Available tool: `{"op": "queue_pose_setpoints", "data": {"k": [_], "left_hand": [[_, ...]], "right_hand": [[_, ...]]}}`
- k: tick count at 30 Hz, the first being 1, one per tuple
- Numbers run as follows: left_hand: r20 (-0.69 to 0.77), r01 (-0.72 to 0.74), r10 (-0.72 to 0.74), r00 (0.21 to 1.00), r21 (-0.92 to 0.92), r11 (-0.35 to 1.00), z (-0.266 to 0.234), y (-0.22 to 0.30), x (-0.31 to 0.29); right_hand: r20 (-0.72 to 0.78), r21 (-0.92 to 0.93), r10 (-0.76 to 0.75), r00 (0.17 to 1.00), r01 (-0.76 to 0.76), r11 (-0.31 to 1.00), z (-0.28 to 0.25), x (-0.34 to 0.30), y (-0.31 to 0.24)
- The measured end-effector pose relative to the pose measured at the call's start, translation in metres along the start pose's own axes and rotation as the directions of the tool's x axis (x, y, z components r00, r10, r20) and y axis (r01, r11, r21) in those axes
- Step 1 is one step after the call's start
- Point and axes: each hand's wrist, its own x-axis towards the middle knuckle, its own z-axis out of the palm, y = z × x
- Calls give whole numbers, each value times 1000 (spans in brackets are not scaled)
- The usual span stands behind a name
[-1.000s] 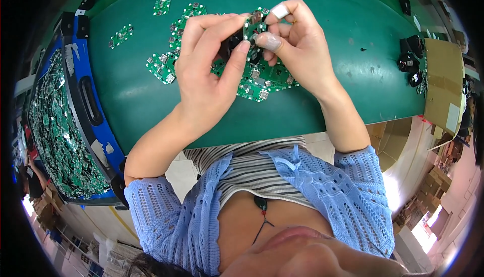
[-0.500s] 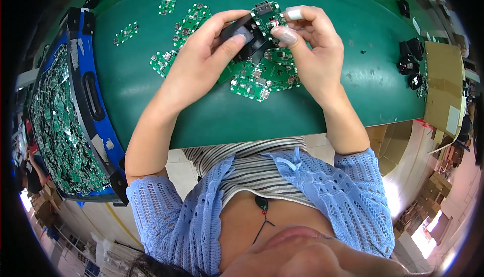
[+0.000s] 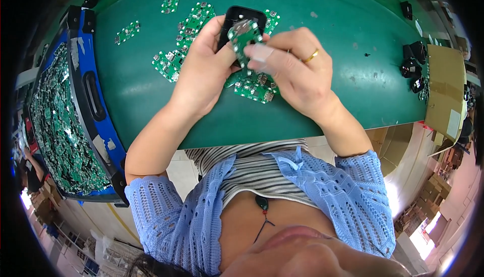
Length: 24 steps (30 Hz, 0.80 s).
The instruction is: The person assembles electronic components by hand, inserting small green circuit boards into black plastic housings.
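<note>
Centrally, on green mat (image 3: 151, 100): loose green circuit boards (image 3: 174, 60); blue bin of boards (image 3: 60, 126) at frame left, cardboard box (image 3: 446, 90) at right. Left hand (image 3: 204, 75) closed around black plastic casing (image 3: 239, 17), upper centre; right hand (image 3: 297, 75), ringed, fingers pinching small green circuit board (image 3: 244, 36) against casing.

Both forearms are coming up from the lower edge and meeting near the middle of the view. The left hand (image 3: 204, 73) is lying palm inward, its fingers (image 3: 222, 25) curling up and closing in a grip. The right hand (image 3: 297, 73) is facing it, knuckles up, its fingers (image 3: 262, 52) pinching together against the left thumb. Both wrists are bending slightly inward.
</note>
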Motion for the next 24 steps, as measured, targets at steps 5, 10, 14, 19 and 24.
{"op": "queue_pose_setpoints", "data": {"k": [5, 10, 14, 19, 24], "left_hand": [[58, -104, 105, 993, -23, 994, 6, -6, -9], [84, -140, 138, 987, 8, 990, 6, -9, -7], [92, -146, 143, 985, 26, 989, 2, -10, -5], [89, -163, 157, 984, 70, 984, 4, -11, -4], [95, -258, 251, 963, 72, 963, 6, -18, -3]], "right_hand": [[-83, 91, 196, 977, -188, 978, -6, 6, 5], [-99, 55, 225, 969, -220, 974, -7, 6, 15], [-104, -43, 121, 987, -126, 991, -9, 8, 16], [-144, -109, -22, 989, 6, 994, -3, 6, 19], [-130, -301, -30, 991, -11, 954, -3, 6, 15]]}}
